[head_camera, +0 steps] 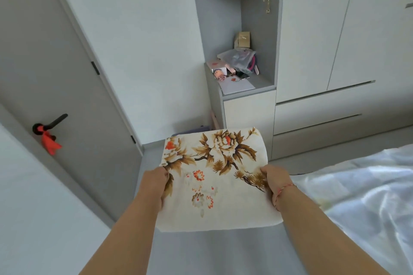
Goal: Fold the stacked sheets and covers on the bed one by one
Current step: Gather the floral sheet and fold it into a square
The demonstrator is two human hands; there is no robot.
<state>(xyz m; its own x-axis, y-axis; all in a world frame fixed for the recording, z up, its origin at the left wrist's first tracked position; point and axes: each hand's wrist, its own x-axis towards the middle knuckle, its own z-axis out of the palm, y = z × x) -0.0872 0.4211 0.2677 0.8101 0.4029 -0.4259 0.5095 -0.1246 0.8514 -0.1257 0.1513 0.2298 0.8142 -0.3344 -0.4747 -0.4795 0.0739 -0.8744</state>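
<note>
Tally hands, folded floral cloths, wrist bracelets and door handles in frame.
Hands: 2, left and right, each gripping a side of the cloth
Folded floral cloth: 1, held up in the air
Wrist bracelet: 1, on the right wrist
Door handle: 1, with an orange tassel
Total: 5

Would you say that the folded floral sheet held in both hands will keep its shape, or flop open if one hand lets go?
The folded floral sheet looks soft: its edges are rounded. It probably sags or unfolds if the left hand or right hand releases. It seems light.
</note>
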